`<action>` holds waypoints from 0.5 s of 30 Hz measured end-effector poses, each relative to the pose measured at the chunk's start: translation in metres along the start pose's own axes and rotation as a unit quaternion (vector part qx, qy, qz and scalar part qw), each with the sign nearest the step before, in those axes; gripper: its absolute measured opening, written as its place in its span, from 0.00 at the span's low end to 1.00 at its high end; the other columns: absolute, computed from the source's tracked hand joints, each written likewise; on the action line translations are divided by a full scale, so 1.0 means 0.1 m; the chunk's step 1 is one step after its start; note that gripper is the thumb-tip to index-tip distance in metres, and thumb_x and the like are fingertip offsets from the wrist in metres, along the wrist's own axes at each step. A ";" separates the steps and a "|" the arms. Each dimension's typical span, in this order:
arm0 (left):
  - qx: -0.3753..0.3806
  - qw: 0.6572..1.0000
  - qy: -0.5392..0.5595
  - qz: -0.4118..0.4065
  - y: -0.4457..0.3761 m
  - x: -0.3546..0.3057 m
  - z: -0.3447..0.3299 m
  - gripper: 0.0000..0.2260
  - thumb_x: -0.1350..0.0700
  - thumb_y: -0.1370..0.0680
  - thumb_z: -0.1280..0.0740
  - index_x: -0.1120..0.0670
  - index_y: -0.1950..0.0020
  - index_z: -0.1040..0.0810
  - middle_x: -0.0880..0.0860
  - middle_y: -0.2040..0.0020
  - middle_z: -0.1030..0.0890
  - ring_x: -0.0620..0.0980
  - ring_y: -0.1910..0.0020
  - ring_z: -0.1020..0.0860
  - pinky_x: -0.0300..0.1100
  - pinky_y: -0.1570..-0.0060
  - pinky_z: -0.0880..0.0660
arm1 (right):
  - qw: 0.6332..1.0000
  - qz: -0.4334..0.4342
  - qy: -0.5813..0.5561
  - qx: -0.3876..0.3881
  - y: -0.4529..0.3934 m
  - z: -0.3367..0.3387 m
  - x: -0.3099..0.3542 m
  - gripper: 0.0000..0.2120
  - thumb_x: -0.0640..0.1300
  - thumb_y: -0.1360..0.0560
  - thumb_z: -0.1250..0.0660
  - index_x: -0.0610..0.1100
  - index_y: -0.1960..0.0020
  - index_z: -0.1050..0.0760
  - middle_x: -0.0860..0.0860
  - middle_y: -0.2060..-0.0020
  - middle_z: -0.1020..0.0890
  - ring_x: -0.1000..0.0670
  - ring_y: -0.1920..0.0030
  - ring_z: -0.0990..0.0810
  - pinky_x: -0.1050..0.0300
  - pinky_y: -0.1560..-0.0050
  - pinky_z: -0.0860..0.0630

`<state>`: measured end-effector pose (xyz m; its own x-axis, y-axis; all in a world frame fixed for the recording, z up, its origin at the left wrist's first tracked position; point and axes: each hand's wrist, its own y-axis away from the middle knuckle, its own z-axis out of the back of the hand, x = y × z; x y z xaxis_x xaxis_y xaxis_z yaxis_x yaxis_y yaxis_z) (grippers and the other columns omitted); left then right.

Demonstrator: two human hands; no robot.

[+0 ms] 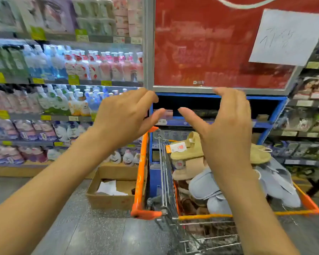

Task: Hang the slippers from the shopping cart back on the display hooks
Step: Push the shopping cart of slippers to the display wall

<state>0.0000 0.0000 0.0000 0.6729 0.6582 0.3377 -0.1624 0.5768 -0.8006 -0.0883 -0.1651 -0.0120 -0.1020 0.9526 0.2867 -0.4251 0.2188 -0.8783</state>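
Tan and pale blue slippers [193, 162] lie heaped in the orange-rimmed shopping cart [140, 173].

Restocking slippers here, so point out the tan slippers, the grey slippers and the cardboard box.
tan slippers [187, 150], head view, on the upper strap.
grey slippers [203, 184], head view, on the toe.
cardboard box [109, 201], head view, on its front wall.

We stand in a shop aisle: at the left of the frame, long tiered shelves [50, 82] carry rows of pump bottles [92, 68] above yellow price tags [73, 79]. At lower centre a wire shopping cart with orange rim [139, 173] holds tagged slippers [187, 148].
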 end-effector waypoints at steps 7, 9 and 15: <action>0.001 0.998 0.050 -0.026 0.08 0.68 -0.81 0.17 0.47 0.21 0.43 0.58 0.56 0.21 0.53 0.66 0.21 0.53 0.72 0.22 0.37 0.79 0.38 | 0.995 -0.041 0.084 -0.033 -0.13 -0.89 0.07 0.33 0.64 0.30 0.40 0.34 0.44 0.27 0.40 0.52 0.23 0.40 0.51 0.25 0.56 0.50 0.34; -0.022 0.997 0.060 -0.045 0.00 0.84 -1.08 0.16 0.47 0.22 0.42 0.57 0.56 0.21 0.52 0.66 0.21 0.53 0.72 0.22 0.36 0.77 0.40 | 0.992 -0.054 0.106 -0.048 -0.19 -1.13 0.07 0.34 0.65 0.29 0.41 0.35 0.43 0.27 0.40 0.51 0.23 0.43 0.49 0.27 0.56 0.49 0.34; -0.047 0.986 0.127 -0.101 -0.31 1.29 -1.88 0.17 0.47 0.22 0.43 0.58 0.55 0.21 0.53 0.65 0.20 0.54 0.70 0.21 0.40 0.78 0.34 | 0.971 -0.092 0.197 -0.095 -0.47 -1.80 -0.01 0.33 0.64 0.29 0.40 0.34 0.44 0.27 0.39 0.52 0.23 0.42 0.50 0.27 0.55 0.49 0.33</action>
<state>0.2276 -0.0241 -0.0244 0.8456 0.3848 0.3700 0.0537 0.6282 -0.7762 0.0936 -0.1383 -0.0404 0.3289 0.8921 0.3099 -0.2255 0.3928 -0.8916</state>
